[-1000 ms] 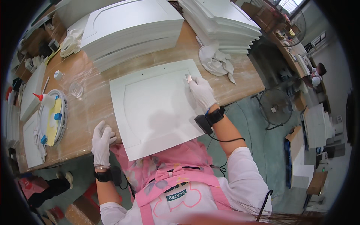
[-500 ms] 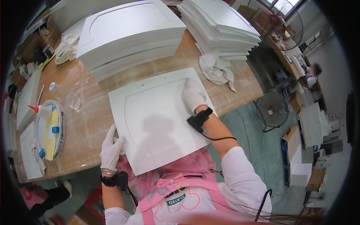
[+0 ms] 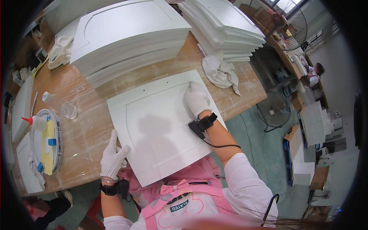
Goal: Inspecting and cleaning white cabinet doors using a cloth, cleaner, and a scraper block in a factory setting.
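Note:
A white door panel with a routed groove and small holes near its far edge lies before me, its near corner overhanging the table's front edge. My left hand, in a white knit glove, grips the panel's left edge, thumb on top and index finger stretched along the side. Near the panel's far right corner, my gloved right hand presses down on the groove with its fingers curled together. Whatever those fingers may hold is hidden beneath them. Black bands with cables circle both wrists.
Stacks of white panels stand at the back. A white cloth lies right of my panel. At left are a clear bottle and a round lid bearing a red-tipped squeeze bottle. Fans and a person are farther right.
The whole view has turned slightly, so the table's items sit a little lower at the left. Both hands keep nearly the same places on the panel.

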The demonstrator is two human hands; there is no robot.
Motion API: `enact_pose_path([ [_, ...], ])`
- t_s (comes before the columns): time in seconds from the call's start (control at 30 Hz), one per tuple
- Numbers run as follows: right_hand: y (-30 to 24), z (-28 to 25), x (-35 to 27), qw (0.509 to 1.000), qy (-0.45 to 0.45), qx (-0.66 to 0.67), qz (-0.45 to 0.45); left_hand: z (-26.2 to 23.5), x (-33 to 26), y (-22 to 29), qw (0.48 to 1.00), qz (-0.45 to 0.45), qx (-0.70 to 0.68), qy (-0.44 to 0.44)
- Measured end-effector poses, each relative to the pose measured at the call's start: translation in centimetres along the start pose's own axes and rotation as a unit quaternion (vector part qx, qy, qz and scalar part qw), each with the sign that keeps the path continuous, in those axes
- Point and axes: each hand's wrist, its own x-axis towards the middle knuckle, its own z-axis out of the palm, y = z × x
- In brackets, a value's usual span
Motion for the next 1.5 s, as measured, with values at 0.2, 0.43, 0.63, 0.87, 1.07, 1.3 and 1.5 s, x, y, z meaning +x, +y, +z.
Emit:
enact_pose_path([
  [0.2,0.3,0.2,-0.6,0.996,0.076,0.041,-0.032,-0.3,-0.1,0.1,1.000,0.002,-0.002,-0.012],
  [0.43,-2.1,0.2,0.0,0.999,0.011,0.018,-0.031,-0.2,-0.1,0.6,1.000,0.001,0.016,-0.008],
  [0.63,-4.7,0.1,-3.0,0.993,0.040,0.085,-0.065,-0.5,-0.1,0.7,0.999,-0.006,0.036,-0.007],
  [0.87,-0.2,-1.1,0.7,0.999,-0.013,0.004,0.046,-0.7,-0.2,0.4,0.999,0.000,0.033,-0.013],
  [1.07,-3.7,-0.1,-0.9,0.999,-0.024,-0.015,0.041,-0.7,-0.2,0.1,0.999,-0.010,0.035,-0.012],
  [1.3,-9.0,2.6,-5.5,0.989,-0.088,-0.043,-0.109,-0.8,0.1,0.3,0.998,-0.001,0.065,-0.011],
  [1.5,-12.8,0.6,-6.9,0.994,-0.102,0.015,-0.038,-1.5,-0.1,-0.1,0.997,-0.005,0.069,-0.017],
])
